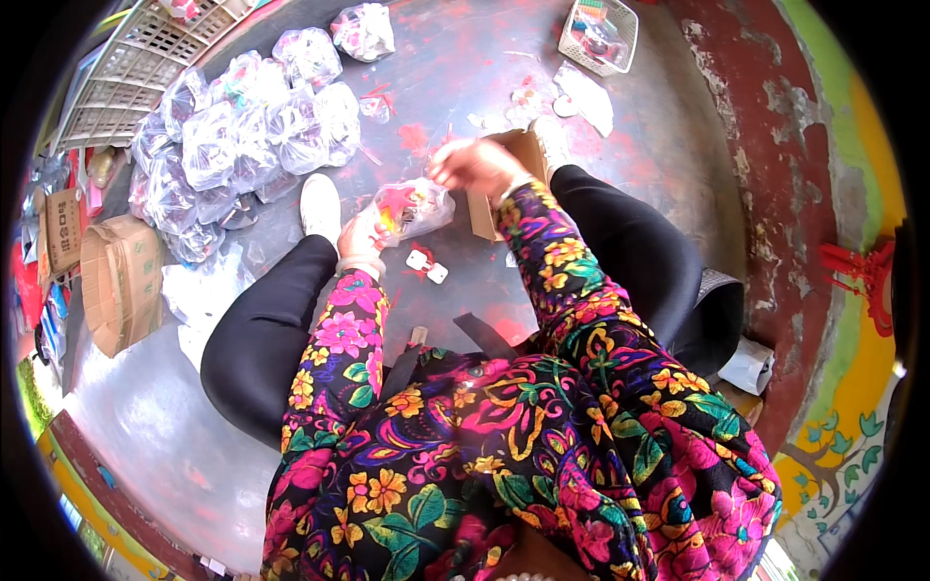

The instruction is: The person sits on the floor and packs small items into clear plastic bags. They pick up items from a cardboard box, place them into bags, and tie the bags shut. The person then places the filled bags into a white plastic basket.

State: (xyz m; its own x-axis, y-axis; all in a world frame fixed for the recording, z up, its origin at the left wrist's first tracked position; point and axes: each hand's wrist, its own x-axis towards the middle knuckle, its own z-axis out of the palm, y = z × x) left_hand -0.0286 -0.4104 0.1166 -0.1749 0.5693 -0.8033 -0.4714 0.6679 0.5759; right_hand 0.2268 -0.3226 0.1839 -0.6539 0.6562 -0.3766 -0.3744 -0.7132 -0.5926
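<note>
Between my feet, my left hand (362,238) is closed on a clear plastic bag (433,215) with pink, red and yellow pieces inside. My right hand (477,167) hovers just past the bag's far right side, over the edge of an open cardboard box (481,217). Motion smears its fingers, so whether they hold anything does not show. My right forearm hides part of the box. On the floor below the bag lies a small white and red piece (426,265).
Filled clear bags (242,136) are heaped at the far left, below a white plastic crate (136,73). A brown carton (121,281) stands nearer on the left. At the far right are a white basket (620,60) and a white sheet (587,102). A wall (775,194) bounds the right.
</note>
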